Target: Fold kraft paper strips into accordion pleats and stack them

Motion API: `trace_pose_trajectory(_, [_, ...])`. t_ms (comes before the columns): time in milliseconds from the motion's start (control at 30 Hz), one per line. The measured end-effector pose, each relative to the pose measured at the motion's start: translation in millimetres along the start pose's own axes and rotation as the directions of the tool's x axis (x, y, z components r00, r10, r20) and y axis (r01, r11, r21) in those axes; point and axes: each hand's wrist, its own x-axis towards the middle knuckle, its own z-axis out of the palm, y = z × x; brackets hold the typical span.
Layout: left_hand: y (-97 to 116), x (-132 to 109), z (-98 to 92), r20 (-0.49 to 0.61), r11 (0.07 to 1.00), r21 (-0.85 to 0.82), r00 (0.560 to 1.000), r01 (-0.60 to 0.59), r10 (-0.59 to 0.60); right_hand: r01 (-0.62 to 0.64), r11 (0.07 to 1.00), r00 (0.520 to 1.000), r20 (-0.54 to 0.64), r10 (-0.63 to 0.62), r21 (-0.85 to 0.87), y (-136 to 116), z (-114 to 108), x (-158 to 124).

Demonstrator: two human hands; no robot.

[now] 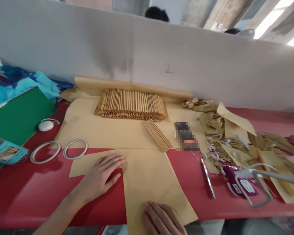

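A large brown paper sheet [152, 176] lies on the red table, its near part reaching over the front edge. My left hand [100, 178] rests with spread fingers on the sheet's left arm, the fingertips near its inner corner. At the bottom, my right hand [161, 218] lies flat on the lower part of the sheet, partly cut off by the frame. Behind them stands a long stack of pleated brown paper [133, 104], and a separate pleated strip [158, 135] lies slanted in front of it.
Two white rings [75, 149], a bottle [8, 151] and a green board [22, 114] are on the left. On the right are a blurred dark object [187, 136], a metal-coloured tool [208, 179], a purple item [240, 181] and paper scraps. A wall [142, 55] rises behind.
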Motion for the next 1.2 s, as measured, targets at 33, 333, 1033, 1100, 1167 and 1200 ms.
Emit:
trace_pose_trajectory(33, [0.4,-0.2,-0.2,-0.002,1.000,-0.009,1.000,0.008,-0.008,-0.049,0.995,0.999,-0.011,0.050,0.082,1.1,1.9,1.8])
trace_pose_trajectory(333, [3.8,-2.3,0.5,-0.028,0.999,-0.023,0.999,0.039,-0.039,-0.643,0.706,0.757,0.386,0.526,0.299,53.6,-9.8,21.2])
trace_pose_trajectory(1033, [69.5,-11.9,33.1,-0.257,0.962,0.272,0.964,-0.001,0.073,-0.695,0.686,0.717,0.281,0.638,0.215,94.2,13.9,24.0])
trace_pose_trajectory(1100, [70.3,-13.2,36.1,-0.233,0.959,0.282,0.971,0.008,0.060,-0.685,0.697,0.726,0.270,0.632,0.211,95.7,15.0,22.6])
trace_pose_trajectory(1167, [70.1,-14.1,37.5,-0.237,0.959,0.279,0.971,0.039,0.029,-0.679,0.704,0.733,0.258,0.630,0.208,96.8,16.9,20.5])
trace_pose_trajectory(1200, [69.9,-14.4,37.5,-0.243,0.959,0.275,0.970,0.061,0.009,-0.677,0.706,0.734,0.256,0.629,0.207,97.2,17.8,19.5])
